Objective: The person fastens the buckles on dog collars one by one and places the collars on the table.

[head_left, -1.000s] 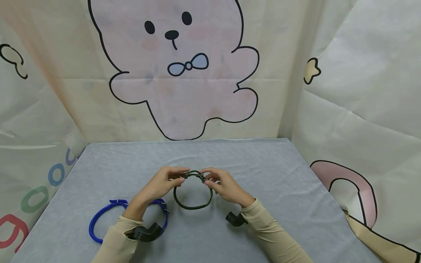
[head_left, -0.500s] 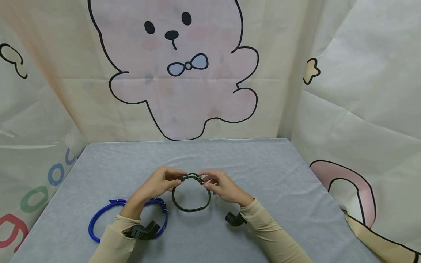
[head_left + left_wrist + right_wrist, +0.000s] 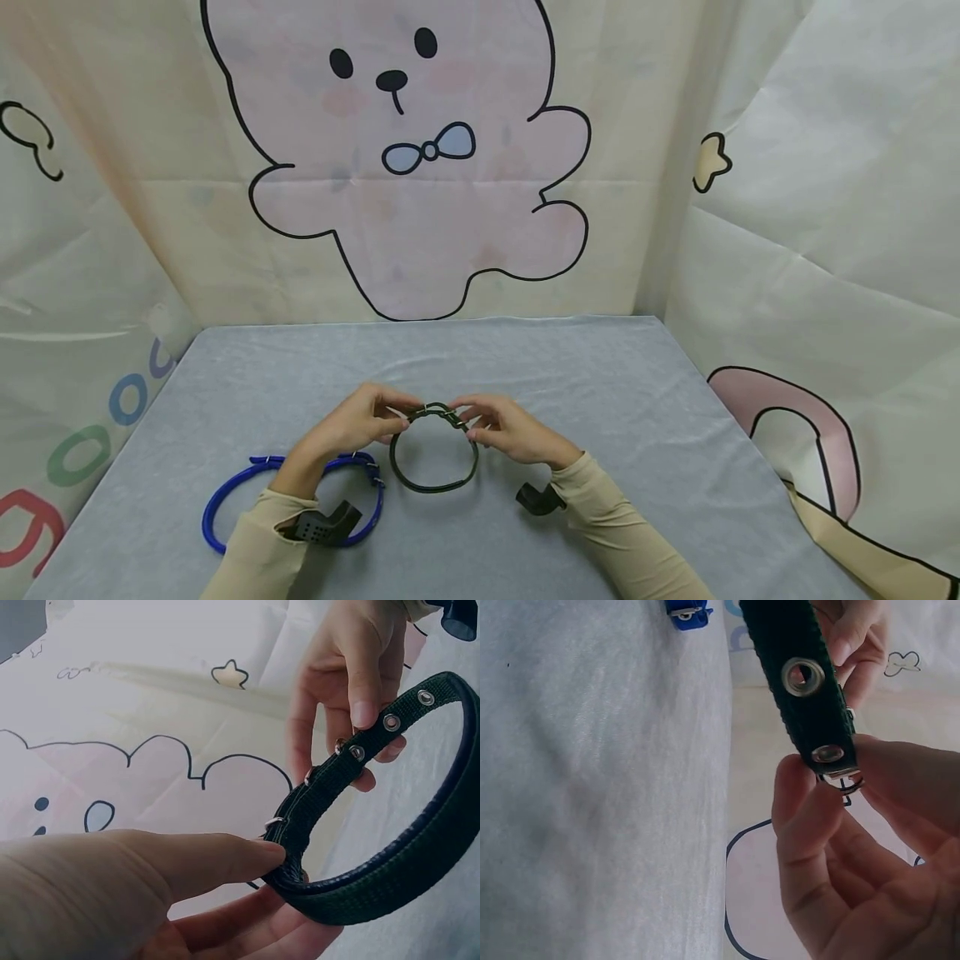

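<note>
A dark green collar with metal eyelets and a buckle is held as a closed loop between both hands. My left hand pinches its left upper part; in the left wrist view the thumb presses the green collar beside a metal loop, fingers beneath. At the collar's right upper part, my right hand pinches the strap near the buckle. The right wrist view has the right hand's fingers at the collar's end, just below an eyelet; they partly hide the metal fitting.
A blue collar lies looped on the grey cloth-covered table, partly behind the left forearm. Each wrist wears a black camera, such as the right one. Printed cloth walls stand behind and at both sides.
Both hands have lowered a little with the green collar, bringing it nearer the body and slightly left. The grip of both hands on it continues. The blue collar stays put.
</note>
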The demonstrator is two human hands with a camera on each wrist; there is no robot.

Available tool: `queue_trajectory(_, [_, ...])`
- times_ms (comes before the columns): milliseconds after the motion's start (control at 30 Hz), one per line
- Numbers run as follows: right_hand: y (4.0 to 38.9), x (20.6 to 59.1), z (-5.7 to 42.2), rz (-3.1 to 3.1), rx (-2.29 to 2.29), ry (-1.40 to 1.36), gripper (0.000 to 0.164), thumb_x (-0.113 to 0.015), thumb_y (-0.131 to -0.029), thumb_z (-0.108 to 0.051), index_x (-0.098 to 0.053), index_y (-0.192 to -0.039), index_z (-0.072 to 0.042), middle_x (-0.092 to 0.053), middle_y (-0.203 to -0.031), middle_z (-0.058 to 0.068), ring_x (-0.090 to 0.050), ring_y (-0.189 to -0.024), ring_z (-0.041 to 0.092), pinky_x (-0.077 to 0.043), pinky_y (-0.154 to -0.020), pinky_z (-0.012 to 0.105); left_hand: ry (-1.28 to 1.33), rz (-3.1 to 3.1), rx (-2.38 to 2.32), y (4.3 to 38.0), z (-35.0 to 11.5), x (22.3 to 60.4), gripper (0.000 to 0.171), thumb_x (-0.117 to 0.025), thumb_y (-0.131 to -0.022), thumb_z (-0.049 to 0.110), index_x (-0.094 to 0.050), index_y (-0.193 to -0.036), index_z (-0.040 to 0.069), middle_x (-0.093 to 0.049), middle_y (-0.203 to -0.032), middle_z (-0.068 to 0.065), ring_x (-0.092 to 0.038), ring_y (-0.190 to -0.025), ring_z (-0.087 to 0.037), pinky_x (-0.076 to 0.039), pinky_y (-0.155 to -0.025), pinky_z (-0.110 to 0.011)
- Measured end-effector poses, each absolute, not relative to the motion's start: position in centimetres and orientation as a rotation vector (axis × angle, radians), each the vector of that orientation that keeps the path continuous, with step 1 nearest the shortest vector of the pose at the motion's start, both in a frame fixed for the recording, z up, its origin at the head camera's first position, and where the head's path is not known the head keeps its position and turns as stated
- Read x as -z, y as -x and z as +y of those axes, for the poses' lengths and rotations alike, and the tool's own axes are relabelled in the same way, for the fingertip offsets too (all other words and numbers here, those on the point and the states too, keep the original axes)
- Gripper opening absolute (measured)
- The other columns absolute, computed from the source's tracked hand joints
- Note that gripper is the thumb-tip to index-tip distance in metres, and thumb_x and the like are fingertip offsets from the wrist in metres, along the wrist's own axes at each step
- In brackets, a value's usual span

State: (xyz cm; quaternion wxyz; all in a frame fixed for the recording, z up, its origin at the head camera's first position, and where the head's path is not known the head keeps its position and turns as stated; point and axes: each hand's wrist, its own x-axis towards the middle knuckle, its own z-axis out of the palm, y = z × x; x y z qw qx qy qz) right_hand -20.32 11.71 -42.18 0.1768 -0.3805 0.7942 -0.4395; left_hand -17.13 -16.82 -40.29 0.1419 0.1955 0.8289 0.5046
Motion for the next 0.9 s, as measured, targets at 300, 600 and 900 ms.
queue_trajectory(300, [20.4, 42.5, 11.6, 2.207, 1.183, 1.067, 0.048, -0.061, -0.099, -0.002, -0.053, -0.145, -0.011, -0.067, -0.126, 0.022, -0.069, -0.090, 0.016, -0.055, -0.073, 0.025, -0.600, 2.345, -1.412, 17.4, -17.0, 40.8, 0.035, -0.062, -0.096, 0.002, -0.064, -0.131, -0.005, -0.068, -0.120, -0.030, -0.070, -0.100, -0.036, -0.059, -0.072, -0.035])
queue_trajectory(600, [20.2, 43.2, 11.3, 2.165, 1.128, 1.081, 0.051, -0.062, -0.098, -0.001, -0.050, -0.147, -0.010, -0.067, -0.127, 0.022, -0.071, -0.103, 0.032, -0.054, -0.080, 0.024, -0.597, 2.291, -1.368, 17.7, -17.2, 41.6, 0.035, -0.063, -0.095, 0.001, -0.064, -0.129, -0.006, -0.068, -0.117, -0.029, -0.070, -0.098, -0.034, -0.060, -0.071, -0.034])
queue_trajectory(900, [19.9, 43.3, 11.1, 2.117, 1.036, 1.060, 0.058, -0.063, -0.097, 0.001, -0.045, -0.150, -0.011, -0.066, -0.128, 0.021, -0.072, -0.098, 0.023, -0.055, -0.080, 0.022, -0.649, 2.271, -1.291, 17.8, -17.0, 42.5, 0.031, -0.063, -0.092, -0.003, -0.067, -0.123, -0.004, -0.071, -0.113, -0.025, -0.071, -0.085, -0.024, -0.059, -0.065, -0.032])
